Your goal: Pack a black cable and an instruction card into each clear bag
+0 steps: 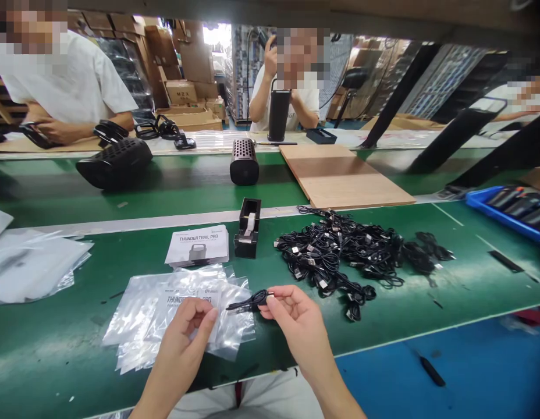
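Currently your right hand [298, 323] has its thumb and fingers clamped on a coiled black cable [248, 301], just below the centre of the frame, while your left hand [186, 334] is curled over the clear plastic bags [132, 311] at lower left of centre, and I cannot tell whether it grips one. Above those bags you have printed leaflets [198, 243] beside a tape dispenser [246, 247], with more black cables [340, 247] heaped right of centre on the green surface [47, 349].
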The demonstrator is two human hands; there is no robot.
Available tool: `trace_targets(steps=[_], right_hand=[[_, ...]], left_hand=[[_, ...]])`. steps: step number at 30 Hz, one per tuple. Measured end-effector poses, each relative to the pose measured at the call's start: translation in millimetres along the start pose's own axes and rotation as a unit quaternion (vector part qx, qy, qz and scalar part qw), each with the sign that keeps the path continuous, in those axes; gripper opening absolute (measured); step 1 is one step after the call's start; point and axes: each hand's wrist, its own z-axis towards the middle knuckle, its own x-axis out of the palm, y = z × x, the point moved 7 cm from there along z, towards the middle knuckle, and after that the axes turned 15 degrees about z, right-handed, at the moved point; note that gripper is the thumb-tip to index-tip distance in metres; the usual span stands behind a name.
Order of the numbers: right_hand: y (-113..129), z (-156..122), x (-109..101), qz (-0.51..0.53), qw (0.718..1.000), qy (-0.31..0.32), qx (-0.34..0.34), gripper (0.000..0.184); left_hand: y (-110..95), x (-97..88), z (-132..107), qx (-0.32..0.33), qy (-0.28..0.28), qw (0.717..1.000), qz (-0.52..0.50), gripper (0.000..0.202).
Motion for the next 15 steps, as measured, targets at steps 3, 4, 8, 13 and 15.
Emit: trace_targets(steps=[3, 4, 8, 13, 15], right_hand=[[-10, -1, 17, -0.074, 0.997, 0.036, 0.002, 0.021], [-13, 0, 24, -0.112, 0.992, 0.052, 0.000, 0.019], [-15, 8, 61, -0.264, 0.952, 0.152, -0.020, 0.014], [13, 2, 110, -0.436, 0.825, 0.340, -0.118, 0.033], [24, -3, 122, -0.444, 0.800, 0.385, -0.123, 0.031]], left_hand=[[-4, -1.3, 0, 0.025, -0.005, 1.000, -0.005, 0.015], [-6, -2.2, 0, 0.039, -0.005, 0.999, 0.005, 0.014], [-17, -12.4, 2, 0.103, -0.016, 0.992, 0.071, 0.012], [-27, -34.4, 8, 0.123, -0.051, 0.990, 0.051, 0.011], [-26, -44.1, 10, 0.108, -0.070, 0.991, 0.036, 0.011]])
